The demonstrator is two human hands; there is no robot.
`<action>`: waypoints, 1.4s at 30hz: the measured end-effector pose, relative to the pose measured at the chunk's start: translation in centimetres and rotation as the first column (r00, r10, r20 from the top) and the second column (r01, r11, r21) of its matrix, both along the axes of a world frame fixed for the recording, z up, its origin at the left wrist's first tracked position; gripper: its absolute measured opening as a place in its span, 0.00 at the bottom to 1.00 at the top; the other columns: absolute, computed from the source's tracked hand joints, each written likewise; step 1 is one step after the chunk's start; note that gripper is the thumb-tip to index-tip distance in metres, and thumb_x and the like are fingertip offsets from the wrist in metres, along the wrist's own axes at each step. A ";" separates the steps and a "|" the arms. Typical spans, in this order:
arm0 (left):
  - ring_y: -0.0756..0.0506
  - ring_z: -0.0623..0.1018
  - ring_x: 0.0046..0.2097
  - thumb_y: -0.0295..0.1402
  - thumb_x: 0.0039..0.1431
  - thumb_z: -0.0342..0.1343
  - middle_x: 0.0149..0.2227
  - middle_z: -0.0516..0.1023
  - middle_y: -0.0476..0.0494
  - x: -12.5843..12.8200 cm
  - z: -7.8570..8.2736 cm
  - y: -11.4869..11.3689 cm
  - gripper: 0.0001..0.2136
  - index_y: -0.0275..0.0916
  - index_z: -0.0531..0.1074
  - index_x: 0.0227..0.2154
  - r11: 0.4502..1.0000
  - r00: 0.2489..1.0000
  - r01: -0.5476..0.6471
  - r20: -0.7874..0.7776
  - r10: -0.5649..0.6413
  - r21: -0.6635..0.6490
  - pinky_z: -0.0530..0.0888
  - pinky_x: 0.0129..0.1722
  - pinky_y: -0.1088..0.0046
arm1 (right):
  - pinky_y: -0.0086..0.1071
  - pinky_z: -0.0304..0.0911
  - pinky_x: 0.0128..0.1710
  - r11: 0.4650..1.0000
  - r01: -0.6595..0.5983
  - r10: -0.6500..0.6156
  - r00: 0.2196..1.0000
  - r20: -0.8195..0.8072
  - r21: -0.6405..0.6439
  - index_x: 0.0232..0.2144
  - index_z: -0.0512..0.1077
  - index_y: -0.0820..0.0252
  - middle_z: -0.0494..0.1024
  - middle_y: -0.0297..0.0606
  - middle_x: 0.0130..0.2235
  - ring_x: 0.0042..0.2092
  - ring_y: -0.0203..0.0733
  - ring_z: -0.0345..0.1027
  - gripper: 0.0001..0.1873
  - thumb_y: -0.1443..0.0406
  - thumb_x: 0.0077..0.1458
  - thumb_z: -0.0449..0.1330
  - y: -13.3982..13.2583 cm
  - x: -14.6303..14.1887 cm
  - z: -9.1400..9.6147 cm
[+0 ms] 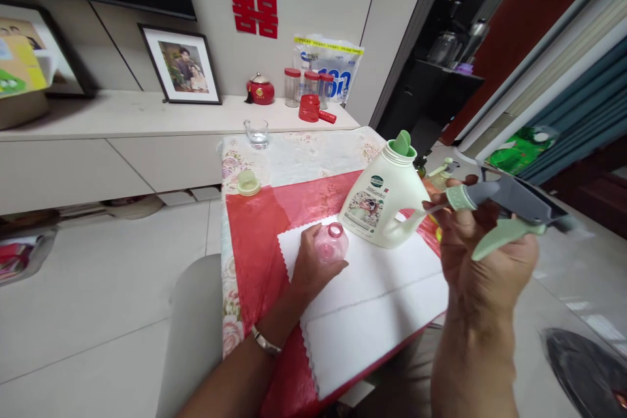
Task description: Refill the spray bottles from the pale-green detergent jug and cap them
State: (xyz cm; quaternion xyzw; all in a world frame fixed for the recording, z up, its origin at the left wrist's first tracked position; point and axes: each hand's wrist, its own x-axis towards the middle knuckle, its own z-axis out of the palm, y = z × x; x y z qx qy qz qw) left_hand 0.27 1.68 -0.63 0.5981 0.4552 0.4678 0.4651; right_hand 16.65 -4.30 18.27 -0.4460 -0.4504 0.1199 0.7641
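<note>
My left hand (309, 266) is closed around a small clear pink bottle (333, 247), whose mouth is open at the top. The bottle is over the white mat (367, 307). Raised at the right, my right hand (475, 255) grips a trigger spray head (514, 199) with a grey body, a pale green collar and a green trigger. Between the hands, a cream detergent jug (360, 192) stands upright and uncapped, its green spout showing. A pale cap (248, 183) lies on the red cloth at the left.
Behind the jug, partly hidden by my right hand, is another bottle with a pale green pump top (443, 168). A glass cup (257, 134) stands at the table's far left. Red-lidded jars (292, 88) and a red pot (260, 89) sit on the cabinet (196, 119).
</note>
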 end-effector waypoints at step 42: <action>0.33 0.72 0.56 0.29 0.36 0.71 0.55 0.70 0.37 -0.1 0.8 -0.2 0.40 0.43 0.60 0.54 0.999 0.999 -0.033 0.006 0.033 -0.014 0.72 0.55 0.51 | 0.39 0.69 0.49 0.816 -0.134 0.179 0.983 0.027 -0.562 0.49 0.71 0.65 0.76 0.45 0.47 0.46 0.44 0.71 0.34 0.52 0.45 0.72 3.3 11.4 -9.8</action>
